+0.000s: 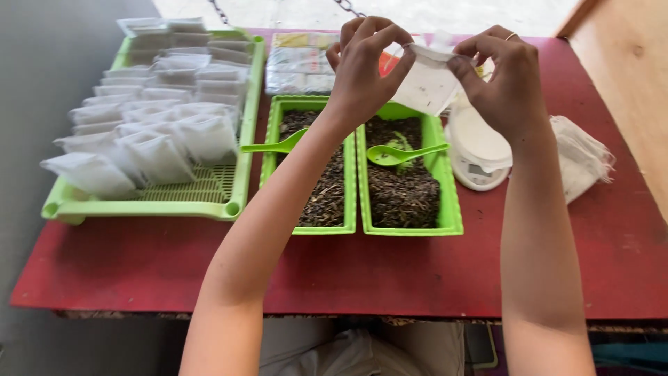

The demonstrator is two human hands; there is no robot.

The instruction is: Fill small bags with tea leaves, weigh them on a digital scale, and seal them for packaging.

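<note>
1. The small white mesh pouch [428,87] is held in the air above the far middle of the red counter [139,264], between both hands, over the gap between the right-hand green tray and the white scale.
2. The left hand [365,63] has its grip pinched shut on the pouch's upper left edge, thumb and fingertips together.
3. The right hand [504,76] has its grip pinched shut on the upper right edge; the pouch's mouth runs left to right between the two grips, and its body hangs down and toward the person.
4. Directly below and slightly nearer lies the right green plastic tray of dark loose leaves [407,181], with a green plastic spoon [400,153] resting in it; the left hand is nearer to it.
5. A second green tray of dark leaves [316,174] with its own green spoon [275,146] sits just beside it on the left.
6. The round white scale [476,150] stands under the right wrist; a heap of empty white pouches [581,157] lies toward the counter's right edge.
7. The large green slatted tray [209,188] at the left edge holds rows of filled white pouches [160,118].
</note>
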